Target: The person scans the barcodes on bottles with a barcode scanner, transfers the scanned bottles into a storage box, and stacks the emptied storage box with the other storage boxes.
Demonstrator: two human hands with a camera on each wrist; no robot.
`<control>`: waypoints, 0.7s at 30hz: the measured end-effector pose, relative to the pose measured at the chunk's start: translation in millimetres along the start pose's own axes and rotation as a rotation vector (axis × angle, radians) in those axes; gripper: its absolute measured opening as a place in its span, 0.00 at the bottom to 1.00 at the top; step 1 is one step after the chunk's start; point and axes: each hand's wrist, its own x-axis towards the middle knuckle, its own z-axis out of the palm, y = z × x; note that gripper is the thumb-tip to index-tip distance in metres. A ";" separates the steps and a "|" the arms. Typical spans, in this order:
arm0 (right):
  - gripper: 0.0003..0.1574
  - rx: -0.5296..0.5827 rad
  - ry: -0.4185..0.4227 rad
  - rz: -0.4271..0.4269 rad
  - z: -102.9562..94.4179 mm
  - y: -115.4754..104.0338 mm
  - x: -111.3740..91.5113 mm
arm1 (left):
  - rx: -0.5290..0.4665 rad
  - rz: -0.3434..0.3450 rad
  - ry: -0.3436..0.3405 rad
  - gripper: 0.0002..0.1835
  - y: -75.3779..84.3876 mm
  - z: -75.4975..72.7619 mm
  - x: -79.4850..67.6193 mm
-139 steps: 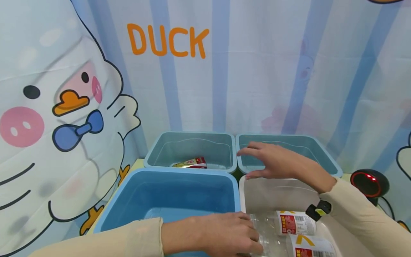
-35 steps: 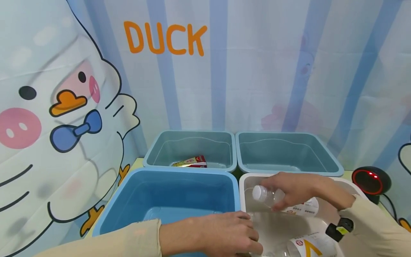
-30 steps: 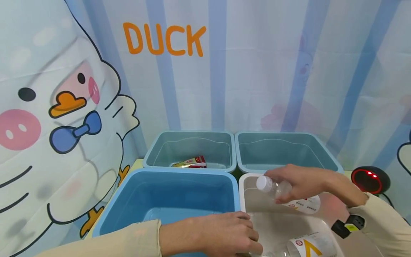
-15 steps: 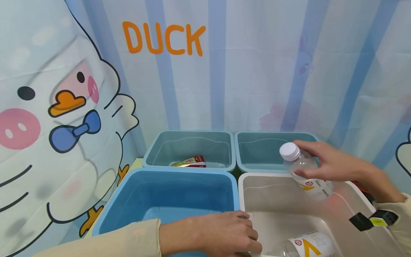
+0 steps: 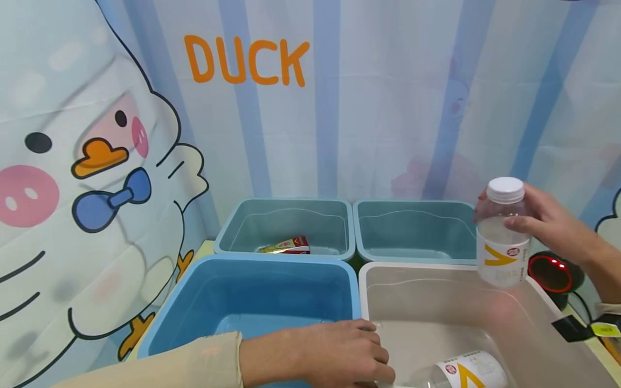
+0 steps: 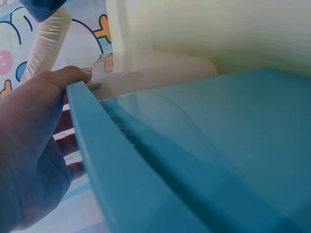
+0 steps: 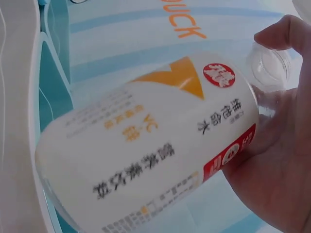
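My right hand (image 5: 553,221) holds a clear plastic bottle (image 5: 502,245) with a white cap and a white label with a yellow V, nearly upright over the beige bin's (image 5: 417,275) far right part. In the right wrist view the label (image 7: 155,141) fills the middle, with my thumb near the neck. My left hand (image 5: 330,350) rests at the edge between the blue bin (image 5: 262,291) and the beige bin, its fingers loosely bent. The left wrist view has it beside a blue rim (image 6: 102,155). A second bottle (image 5: 473,372) lies in the beige bin, partly cut off.
Behind stand two teal bins; the left one (image 5: 286,215) holds a red and yellow packet (image 5: 286,246), while the right one (image 5: 417,231) is partly behind the held bottle. A black device with a red-lit ring (image 5: 553,272) and a cable stands at the right.
My right hand, which was above the bins at first, has taken a bottle from the beige bin, lifted it up and right, and turned it from lying to upright. My left hand stays in place.
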 end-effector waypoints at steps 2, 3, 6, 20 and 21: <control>0.32 -0.047 0.062 0.050 -3.4 1.7 -3.2 | 0.008 0.001 0.004 0.19 0.4 0.3 -0.3; 0.32 -0.073 0.089 0.081 -4.9 2.3 -4.8 | 0.012 0.002 0.006 0.19 0.7 0.3 -0.5; 0.31 -0.141 0.144 0.167 -10.1 4.3 -8.1 | 0.011 0.003 0.010 0.19 1.3 0.3 -0.5; 0.27 -0.122 0.385 0.261 -40.4 45.0 -21.8 | -0.008 -0.002 -0.006 0.21 0.2 1.0 1.1; 0.27 -0.117 0.396 0.265 -42.9 48.2 -23.3 | -0.011 -0.001 -0.004 0.21 0.2 0.7 1.1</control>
